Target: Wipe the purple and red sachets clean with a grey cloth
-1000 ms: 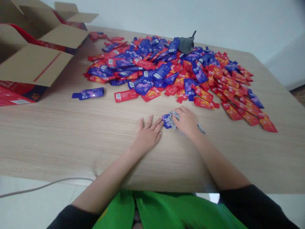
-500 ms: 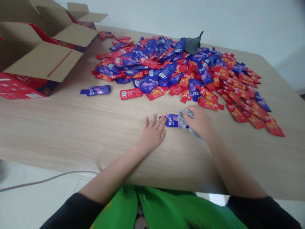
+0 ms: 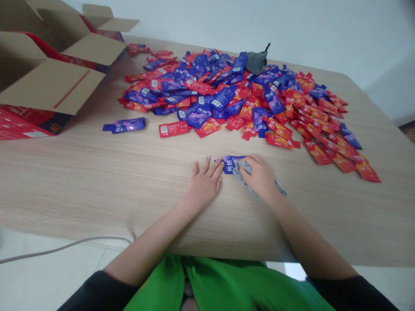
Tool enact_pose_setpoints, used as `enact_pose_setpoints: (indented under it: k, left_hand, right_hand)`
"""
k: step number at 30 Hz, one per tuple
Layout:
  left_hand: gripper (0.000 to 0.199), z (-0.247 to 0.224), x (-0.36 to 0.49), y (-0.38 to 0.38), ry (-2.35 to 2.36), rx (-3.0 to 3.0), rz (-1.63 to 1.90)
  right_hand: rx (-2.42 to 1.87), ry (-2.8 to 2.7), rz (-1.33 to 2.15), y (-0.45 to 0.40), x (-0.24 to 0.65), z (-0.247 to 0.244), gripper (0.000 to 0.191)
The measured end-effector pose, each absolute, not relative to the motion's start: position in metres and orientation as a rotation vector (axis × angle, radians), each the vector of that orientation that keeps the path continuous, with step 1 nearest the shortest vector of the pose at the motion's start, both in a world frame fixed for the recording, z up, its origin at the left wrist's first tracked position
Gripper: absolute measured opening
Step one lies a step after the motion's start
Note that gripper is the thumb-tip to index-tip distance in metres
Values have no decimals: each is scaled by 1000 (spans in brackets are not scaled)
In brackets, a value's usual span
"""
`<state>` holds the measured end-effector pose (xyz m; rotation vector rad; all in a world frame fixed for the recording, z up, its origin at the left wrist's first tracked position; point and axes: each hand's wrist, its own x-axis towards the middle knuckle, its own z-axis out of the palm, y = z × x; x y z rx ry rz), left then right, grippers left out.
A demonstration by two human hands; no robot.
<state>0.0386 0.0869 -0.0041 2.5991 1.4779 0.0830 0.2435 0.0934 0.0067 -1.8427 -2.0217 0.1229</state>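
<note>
A blue pouch (image 3: 228,164) with white lettering and purple fruit print lies flat on the wooden table. My left hand (image 3: 204,183) rests with fingers spread, its fingertips on the pouch's left end. In my right hand (image 3: 259,177) is a bunched grey cloth (image 3: 241,170), pressed onto the pouch. Cloth and fingers hide most of the pouch's right half. One loose end of the cloth sticks out to the right under my wrist.
A wide heap of red and blue pouches (image 3: 207,95) spreads behind my hands, with a dark grey cloth bag (image 3: 256,62) on it. A single blue pouch (image 3: 125,125) lies left. Open cartons (image 3: 39,123) stand far left. A cable (image 3: 65,244) runs by the front edge.
My right hand has moved the cloth left along the pouch and slightly toward me. My left hand still holds the pouch's left end. The whole view has shifted slightly.
</note>
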Motion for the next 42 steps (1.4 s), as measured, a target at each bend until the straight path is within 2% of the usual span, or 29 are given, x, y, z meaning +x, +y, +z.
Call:
enact_pose_setpoints:
  k: [7, 13, 18, 25, 27, 30, 31, 35, 39, 42]
  left_hand:
    - [54, -1, 37, 88, 1456, 2581, 73]
    - [53, -2, 38, 88, 1462, 2585, 101]
    - [54, -3, 37, 89, 1445, 2583, 115]
    - [51, -4, 36, 92, 1412, 2584, 190]
    - [47, -5, 37, 94, 1399, 2602, 258]
    - [41, -4, 40, 99, 1406, 2619, 337]
    - [39, -4, 40, 100, 1412, 2620, 348]
    - [32, 1, 42, 105, 1403, 2622, 361]
    - [36, 4, 43, 106, 1414, 2584, 380]
    - [45, 6, 42, 105, 1459, 2528, 423]
  right_hand:
    - [-2090, -1828, 213, 103, 284, 14, 16]
    - [-1811, -1883, 114, 104, 263, 27, 17]
    - [-1540, -2236, 199, 98, 235, 17, 20]
    - [-1719, -2073, 374, 100, 277, 15, 18]
    - [-1765, -1999, 386, 101, 290, 18, 28]
    - [-1770, -2006, 469, 101, 297, 19, 62]
    - [-1749, -2036, 500, 102, 297, 18, 66]
    - [-1610, -2129, 552, 102, 289, 10, 57]
    - [-1628, -2018, 578, 101, 282, 4, 69]
    - [-1572, -1997, 595, 97, 279, 8, 47]
